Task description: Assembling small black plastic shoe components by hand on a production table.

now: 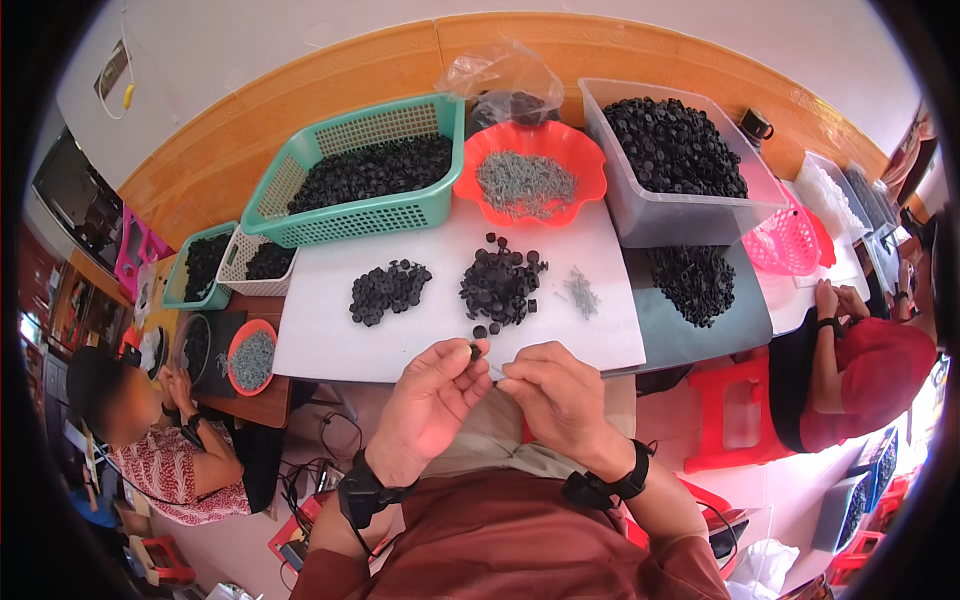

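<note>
My left hand [428,405] pinches a small round black plastic part [475,352] between thumb and fingers, just off the front edge of the white tabletop [400,345]. Close beside it, my right hand [562,405] grips a thin silvery screw [496,372] that points towards the left hand. Whether its tip touches the black part cannot be made out. In front of my hands lie a heap of round black parts [500,288], a heap of smaller black pieces [388,292] to its left, and a little pile of grey screws [581,292] to its right.
Behind the heaps stand a green basket [350,228], a red bowl [580,180] of screws and a clear bin [690,215] of black parts. More black pieces [692,285] lie at right. One person [190,450] sits at left, another [860,370] at right.
</note>
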Tool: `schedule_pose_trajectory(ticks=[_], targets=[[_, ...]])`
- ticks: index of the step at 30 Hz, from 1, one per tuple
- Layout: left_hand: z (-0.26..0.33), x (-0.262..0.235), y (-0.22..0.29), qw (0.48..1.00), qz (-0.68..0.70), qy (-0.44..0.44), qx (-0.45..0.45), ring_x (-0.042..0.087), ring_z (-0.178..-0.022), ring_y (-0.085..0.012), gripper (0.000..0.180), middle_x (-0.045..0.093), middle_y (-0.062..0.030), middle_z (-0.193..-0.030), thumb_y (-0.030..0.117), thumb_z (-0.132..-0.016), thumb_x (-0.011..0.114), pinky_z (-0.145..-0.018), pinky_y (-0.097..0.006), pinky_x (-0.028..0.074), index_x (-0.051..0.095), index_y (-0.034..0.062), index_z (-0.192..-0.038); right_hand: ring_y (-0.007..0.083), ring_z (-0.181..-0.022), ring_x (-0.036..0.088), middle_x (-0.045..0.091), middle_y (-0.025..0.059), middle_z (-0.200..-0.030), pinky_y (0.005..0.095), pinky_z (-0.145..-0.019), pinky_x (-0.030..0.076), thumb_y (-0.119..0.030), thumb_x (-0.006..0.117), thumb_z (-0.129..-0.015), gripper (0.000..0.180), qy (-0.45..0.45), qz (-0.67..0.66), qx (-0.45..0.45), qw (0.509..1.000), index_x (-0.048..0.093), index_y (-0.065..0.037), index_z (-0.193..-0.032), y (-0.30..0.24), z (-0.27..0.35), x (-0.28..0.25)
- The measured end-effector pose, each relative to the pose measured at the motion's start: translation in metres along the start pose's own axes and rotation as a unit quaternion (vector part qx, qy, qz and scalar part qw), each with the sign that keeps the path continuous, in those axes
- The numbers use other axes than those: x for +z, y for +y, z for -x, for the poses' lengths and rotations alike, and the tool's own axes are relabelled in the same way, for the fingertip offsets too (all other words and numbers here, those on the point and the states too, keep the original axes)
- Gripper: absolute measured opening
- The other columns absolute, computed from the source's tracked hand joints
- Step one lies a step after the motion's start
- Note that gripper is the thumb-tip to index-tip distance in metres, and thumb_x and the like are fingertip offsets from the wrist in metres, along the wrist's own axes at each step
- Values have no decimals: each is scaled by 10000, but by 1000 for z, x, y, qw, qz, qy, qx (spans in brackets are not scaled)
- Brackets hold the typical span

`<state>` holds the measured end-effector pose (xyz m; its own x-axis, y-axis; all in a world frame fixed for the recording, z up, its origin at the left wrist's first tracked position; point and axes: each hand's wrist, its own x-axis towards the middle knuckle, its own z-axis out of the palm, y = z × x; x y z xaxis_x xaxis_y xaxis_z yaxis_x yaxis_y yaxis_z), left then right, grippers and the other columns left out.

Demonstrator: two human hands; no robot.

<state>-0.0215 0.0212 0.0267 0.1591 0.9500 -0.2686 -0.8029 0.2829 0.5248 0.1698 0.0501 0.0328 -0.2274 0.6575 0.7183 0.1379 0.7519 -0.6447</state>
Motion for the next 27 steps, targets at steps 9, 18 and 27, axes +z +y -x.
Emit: schedule_pose_trajectory(ticks=[9, 18, 27], targets=[[3, 5, -14, 999, 13, -39, -26, 695, -1038, -164, 107, 714, -99, -1202, 114, -1005, 666, -949, -318, 570, 692, 71, -1100, 264, -732, 678, 658, 103, -922, 362, -600, 561, 11, 785, -814, 239, -2, 63, -44, 997, 689, -36, -1028, 5, 5, 2], [5, 5, -23, 999, 15, -34, -29, 693, -1031, -156, 112, 708, -94, -1215, 112, -1007, 667, -943, -307, 569, 689, 67, -1107, 242, -687, 677, 674, 79, -876, 333, -571, 545, -38, 819, -792, 253, 4, 154, -69, 986, 698, -72, -1012, 3, 8, 2], [8, 9, -28, 999, 19, -18, -43, 685, -1052, -154, 144, 710, -75, -1185, 94, -994, 684, -948, -312, 570, 700, 71, -1135, 240, -707, 679, 673, 89, -879, 331, -600, 552, -27, 795, -824, 202, -7, 78, 9, 997, 711, -75, -1001, 4, 11, -3]])
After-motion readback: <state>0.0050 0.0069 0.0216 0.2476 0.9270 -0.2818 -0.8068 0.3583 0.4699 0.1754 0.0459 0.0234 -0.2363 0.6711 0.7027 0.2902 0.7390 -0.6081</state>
